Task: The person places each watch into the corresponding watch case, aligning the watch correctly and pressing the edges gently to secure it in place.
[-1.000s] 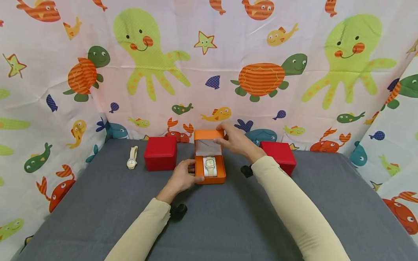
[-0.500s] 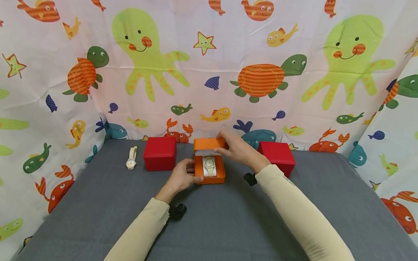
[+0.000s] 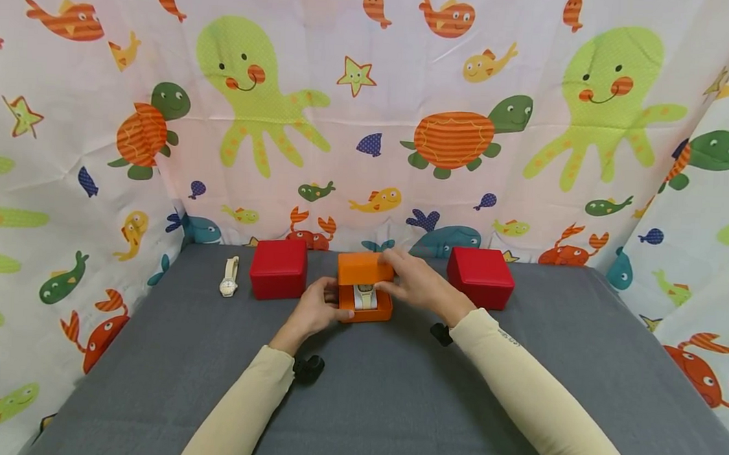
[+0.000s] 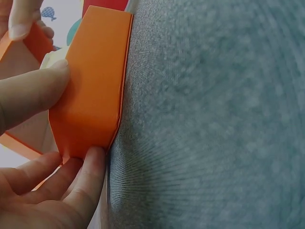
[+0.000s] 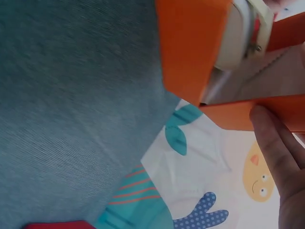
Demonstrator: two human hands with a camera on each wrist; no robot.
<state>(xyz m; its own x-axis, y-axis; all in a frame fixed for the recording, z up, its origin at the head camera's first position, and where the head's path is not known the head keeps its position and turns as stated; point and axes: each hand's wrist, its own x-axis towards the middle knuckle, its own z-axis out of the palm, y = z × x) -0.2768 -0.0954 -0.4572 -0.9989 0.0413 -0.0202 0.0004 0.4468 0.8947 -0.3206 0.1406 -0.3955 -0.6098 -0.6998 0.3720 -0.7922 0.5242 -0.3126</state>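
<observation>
Tipped forward and down since a second ago: orange rectangular lid (image 3: 365, 268), once upright, now slanting over its matching orange box base (image 3: 372, 316) and covering only part of the opening. Lowered along with it: right hand (image 3: 420, 283), gripping the lid's right side, fingers on the outer face, thumb near the edge. Unmoved on the opposite side: left hand (image 3: 315, 311), grasping the base, thumb against the front wall, fingers about the left side. Nestled inside, between both hands and partly hidden under the lid: cream-strapped watch (image 3: 367, 298) around a white cushion (image 3: 358, 303).

Left of the left hand, upright on dark grey cloth (image 3: 355, 406): glossy red block-shaped box (image 3: 278, 270). Farther left, lying flat: pale round-faced wristwatch (image 3: 229, 278). Just beyond the right wrist: similar red box (image 3: 481, 278). Behind both hands: white curtain (image 3: 374, 42) printed with sea animals.
</observation>
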